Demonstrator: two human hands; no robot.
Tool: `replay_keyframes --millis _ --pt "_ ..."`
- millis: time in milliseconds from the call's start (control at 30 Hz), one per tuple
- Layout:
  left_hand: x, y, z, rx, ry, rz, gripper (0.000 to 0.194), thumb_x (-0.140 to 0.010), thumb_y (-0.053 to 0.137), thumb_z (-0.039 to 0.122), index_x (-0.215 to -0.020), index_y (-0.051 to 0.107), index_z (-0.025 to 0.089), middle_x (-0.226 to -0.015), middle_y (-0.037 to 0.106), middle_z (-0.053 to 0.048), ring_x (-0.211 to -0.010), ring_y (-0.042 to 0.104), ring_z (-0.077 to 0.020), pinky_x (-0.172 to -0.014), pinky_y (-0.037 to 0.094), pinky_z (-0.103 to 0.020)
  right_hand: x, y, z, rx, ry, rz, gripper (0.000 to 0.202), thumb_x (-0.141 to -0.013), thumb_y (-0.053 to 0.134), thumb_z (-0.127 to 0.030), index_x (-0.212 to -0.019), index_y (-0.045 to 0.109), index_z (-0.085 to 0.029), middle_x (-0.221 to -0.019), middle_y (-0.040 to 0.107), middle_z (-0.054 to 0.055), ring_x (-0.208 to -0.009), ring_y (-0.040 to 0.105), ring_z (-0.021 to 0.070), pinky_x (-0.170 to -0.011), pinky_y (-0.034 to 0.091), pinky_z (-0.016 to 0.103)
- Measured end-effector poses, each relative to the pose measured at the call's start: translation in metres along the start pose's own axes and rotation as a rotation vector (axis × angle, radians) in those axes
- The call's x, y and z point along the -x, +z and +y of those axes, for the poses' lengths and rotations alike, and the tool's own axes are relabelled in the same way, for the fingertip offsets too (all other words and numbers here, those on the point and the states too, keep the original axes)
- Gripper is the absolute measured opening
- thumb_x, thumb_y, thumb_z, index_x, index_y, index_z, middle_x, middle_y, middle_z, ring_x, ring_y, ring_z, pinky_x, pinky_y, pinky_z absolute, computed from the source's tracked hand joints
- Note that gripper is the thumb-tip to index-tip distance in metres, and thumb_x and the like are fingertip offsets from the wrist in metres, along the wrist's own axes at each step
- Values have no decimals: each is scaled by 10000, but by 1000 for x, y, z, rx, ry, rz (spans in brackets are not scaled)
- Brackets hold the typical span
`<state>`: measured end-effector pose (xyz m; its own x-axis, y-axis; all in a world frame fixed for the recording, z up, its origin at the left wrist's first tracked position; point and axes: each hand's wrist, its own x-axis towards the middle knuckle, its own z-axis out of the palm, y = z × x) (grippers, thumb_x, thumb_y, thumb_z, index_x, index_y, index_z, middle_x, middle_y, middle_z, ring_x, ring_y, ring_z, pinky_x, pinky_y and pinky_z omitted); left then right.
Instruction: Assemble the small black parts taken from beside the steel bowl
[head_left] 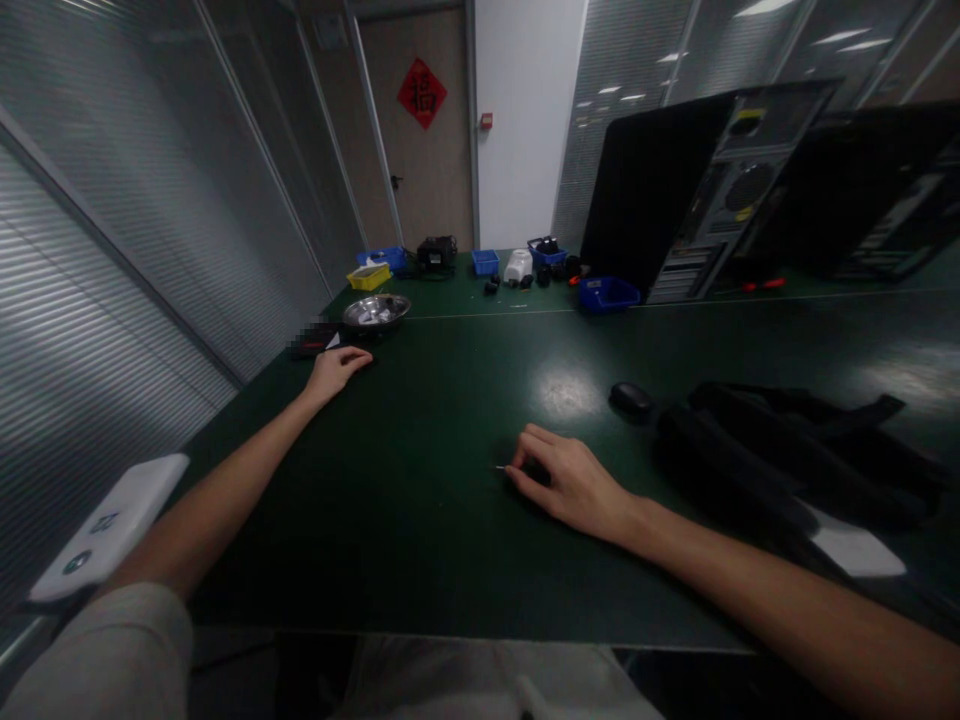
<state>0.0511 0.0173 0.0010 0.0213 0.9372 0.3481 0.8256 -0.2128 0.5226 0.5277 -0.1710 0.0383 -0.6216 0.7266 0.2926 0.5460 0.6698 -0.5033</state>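
Note:
My right hand (574, 480) hovers low over or rests on the green table (420, 560); I cannot tell which. Thumb and forefinger are pinched on a small thin metal pin (500, 467), whose pale end sticks out to the left. Farther off on the left, my left hand (337, 372) is closed with its fingertips together. Whatever it may hold is too small to make out. Just beyond that hand stands a round metal bowl (376, 310) with small pale pieces inside. A dark flat object (315, 340) lies beside the bowl, partly blurred.
A black mouse (631, 399) and a black bag with straps (787, 460) lie on the right. Computer towers (675, 190) stand behind them. Blue bins (607, 294), a yellow bin (369, 277) and a black device (436, 252) line the back. A white box (112, 525) is at the left edge.

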Motion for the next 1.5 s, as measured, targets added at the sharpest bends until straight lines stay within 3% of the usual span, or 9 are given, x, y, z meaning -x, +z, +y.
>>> replay_keyframes --millis 500,633,800,1000,1133,1233,1333,1400,1500 --pt "1 4 7 30 36 -30 356 -920 641 502 -1109 716 208 -1055 735 -67 -922 685 -226 -828 544 -319 0 -1 -1 -2 4 -7 84 -1006 604 -293 -977 591 -215 -970 605 11 -720 570 137 -640 410 289" --pt "1 1 11 38 -6 -50 437 -896 656 533 -1178 740 209 -1094 744 -81 -944 681 -255 -875 540 -360 0 -2 -2 -6 18 -20 89 -1010 599 -297 -975 591 -215 -973 603 10 -719 570 136 -637 412 286" --pt "0 -4 19 86 -83 -89 497 -870 674 572 -1155 774 179 -1232 730 -105 -1141 648 -304 -1051 475 -406 0 -1 0 -4 8 -18 92 -1008 599 -298 -967 580 -217 -972 603 8 -741 578 143 -655 414 288" --pt "3 -4 34 186 -171 -166 477 -856 715 528 -1158 774 164 -1241 733 -114 -1169 643 -306 -1049 480 -435 0 -1 -1 -7 9 -23 92 -1014 592 -302 -977 583 -219 -976 603 9 -726 571 139 -642 406 284" --pt "16 4 68 252 -169 -289 383 -867 728 467 -1130 789 195 -1209 746 -86 -1143 657 -281 -1016 497 -404 0 -2 -1 -3 5 -13 86 -1006 605 -292 -973 585 -215 -967 600 7 -727 568 139 -640 400 282" --pt "40 20 118 338 -70 -517 326 -899 711 455 -1118 789 227 -1212 735 -65 -1125 655 -251 -973 500 -374 0 -2 -1 -11 0 -13 79 -1002 609 -281 -973 587 -212 -971 599 10 -727 565 137 -632 396 274" --pt "71 41 174 421 142 -742 303 -904 724 457 -1081 793 220 -1123 738 -56 -1032 659 -216 -906 486 -333 0 -2 -2 -12 7 -10 71 -1002 604 -271 -971 585 -211 -965 594 10 -717 554 133 -631 397 270" --pt "90 51 202 427 262 -775 307 -893 743 468 -1062 799 218 -1023 734 -45 -912 643 -188 -849 465 -311 0 -2 -2 -11 16 -2 71 -1001 604 -271 -968 584 -211 -959 590 8 -712 549 132 -635 400 271" --pt "105 55 221 404 368 -737 285 -958 676 452 -1067 797 219 -975 724 -34 -880 625 -172 -902 419 -324 1 -2 -3 -18 30 6 75 -1000 606 -276 -967 586 -211 -960 586 8 -712 547 131 -637 405 271"
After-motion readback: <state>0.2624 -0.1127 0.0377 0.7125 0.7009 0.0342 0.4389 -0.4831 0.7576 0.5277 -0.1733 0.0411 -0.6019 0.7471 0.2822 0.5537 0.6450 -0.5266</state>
